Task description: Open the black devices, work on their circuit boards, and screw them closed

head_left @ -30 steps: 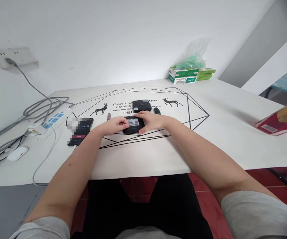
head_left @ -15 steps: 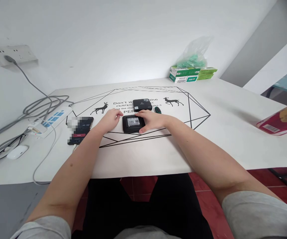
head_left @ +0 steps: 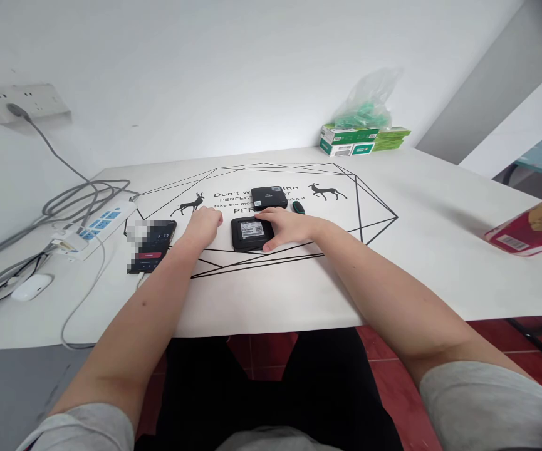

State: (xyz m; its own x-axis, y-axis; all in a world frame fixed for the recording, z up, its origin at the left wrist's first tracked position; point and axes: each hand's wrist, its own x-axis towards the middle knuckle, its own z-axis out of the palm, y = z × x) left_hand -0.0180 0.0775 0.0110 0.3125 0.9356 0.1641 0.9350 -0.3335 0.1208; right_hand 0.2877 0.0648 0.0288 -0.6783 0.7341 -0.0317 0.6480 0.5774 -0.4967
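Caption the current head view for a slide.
Right hand holds a flat black rectangular device on a white printed tabletop, left hand curled nearby.

Cannot see into the left hand (head_left: 203,227), nor find the right edge of the black case (head_left: 239,237) behind the right hand (head_left: 287,227), nor read the tiny-print label (head_left: 252,230), nor make out the pixelated part of the phone (head_left: 161,243), nor follow the red-and-yellow packet (head_left: 534,224) past the right edge.

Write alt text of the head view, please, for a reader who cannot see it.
A person's right hand holds the right side of a flat black device with a white label, on a white table. The left hand, curled, is apart from it, to its left; a second black device lies beyond, a phone and power strip farther left.
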